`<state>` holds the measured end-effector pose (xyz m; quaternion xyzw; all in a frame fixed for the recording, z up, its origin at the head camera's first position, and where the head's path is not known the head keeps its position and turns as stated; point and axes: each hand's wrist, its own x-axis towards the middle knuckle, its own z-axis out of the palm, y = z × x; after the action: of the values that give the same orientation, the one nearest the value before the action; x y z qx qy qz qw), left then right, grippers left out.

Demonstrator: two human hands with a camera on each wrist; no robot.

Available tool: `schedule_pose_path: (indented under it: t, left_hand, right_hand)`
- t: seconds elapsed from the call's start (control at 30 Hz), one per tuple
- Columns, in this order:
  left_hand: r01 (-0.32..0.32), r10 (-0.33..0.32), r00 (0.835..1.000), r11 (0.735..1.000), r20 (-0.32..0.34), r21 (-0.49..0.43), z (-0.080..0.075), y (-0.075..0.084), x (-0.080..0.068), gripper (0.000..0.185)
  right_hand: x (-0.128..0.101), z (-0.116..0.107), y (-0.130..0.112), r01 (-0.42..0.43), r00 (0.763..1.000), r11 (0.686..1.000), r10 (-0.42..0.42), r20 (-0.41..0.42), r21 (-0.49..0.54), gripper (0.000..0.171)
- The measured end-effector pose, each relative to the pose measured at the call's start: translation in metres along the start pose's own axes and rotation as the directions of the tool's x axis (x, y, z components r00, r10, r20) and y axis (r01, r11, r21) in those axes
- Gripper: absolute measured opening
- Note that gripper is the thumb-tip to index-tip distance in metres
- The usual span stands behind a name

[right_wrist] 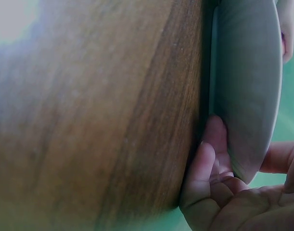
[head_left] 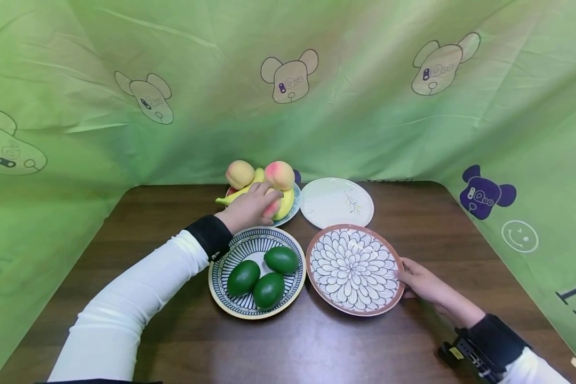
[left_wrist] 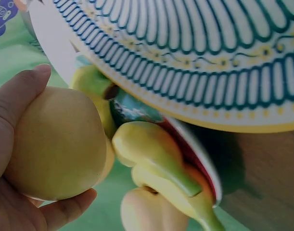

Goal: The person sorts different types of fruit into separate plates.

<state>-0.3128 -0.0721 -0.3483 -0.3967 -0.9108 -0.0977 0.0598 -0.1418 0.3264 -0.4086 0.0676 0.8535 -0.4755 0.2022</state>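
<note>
My left hand [head_left: 250, 207] grips a peach [left_wrist: 60, 144] between thumb and fingers, over the fruit plate [head_left: 296, 205] at the back. Around it lie yellow bananas [head_left: 286, 205] and two more peaches, one yellowish peach [head_left: 240, 174] and one pink-blushed peach [head_left: 280, 175]. At the right, my right hand [head_left: 424, 285] holds the brown rim of a petal-patterned plate [head_left: 352, 269]. Its thumb lies over the rim, while the other fingers [right_wrist: 215, 139] reach beneath the pale underside, close to the tabletop.
In front of the fruit plate stands a striped bowl [head_left: 216, 285] holding green avocados [head_left: 269, 290]. A white oval plate [head_left: 333, 202] with a small leaf sprig sits behind the petal-patterned plate. Green cloth [head_left: 365, 128] hangs along the back and sides of the wooden table [head_left: 317, 352].
</note>
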Motion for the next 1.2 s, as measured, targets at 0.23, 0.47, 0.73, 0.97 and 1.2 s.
schedule_pose_path:
  t: [0.23, 0.47, 0.73, 0.97, 1.2]
  left_hand:
    - [-0.028, 0.028, 0.999, 1.0, -0.031, 0.004, -0.013, 0.014, 0.011, 0.061]
    - [-0.126, 0.124, 0.99, 0.992, -0.065, -0.031, -0.021, 0.041, 0.029, 0.065]
    - [-0.166, 0.16, 0.983, 0.985, -0.095, -0.053, -0.032, 0.072, 0.042, 0.067]
    - [-0.185, 0.18, 0.982, 0.974, -0.053, -0.131, -0.039, 0.105, 0.067, 0.067]
    - [-0.223, 0.218, 0.975, 0.957, -0.047, -0.186, -0.032, 0.129, 0.085, 0.068]
  right_hand:
    - [0.0, -0.001, 0.0, -0.005, 1.0, 1.0, 0.005, -0.006, -0.015, 0.059]
    - [0.001, -0.001, 0.0, 0.015, 1.0, 1.0, -0.015, 0.01, -0.003, 0.06]
    - [0.0, 0.0, 0.002, 0.019, 1.0, 0.999, -0.02, 0.007, 0.027, 0.06]
    - [-0.001, -0.001, 0.003, 0.028, 1.0, 0.999, -0.028, 0.005, 0.026, 0.06]
    - [0.001, -0.001, 0.004, 0.047, 0.999, 0.998, -0.048, 0.011, 0.043, 0.06]
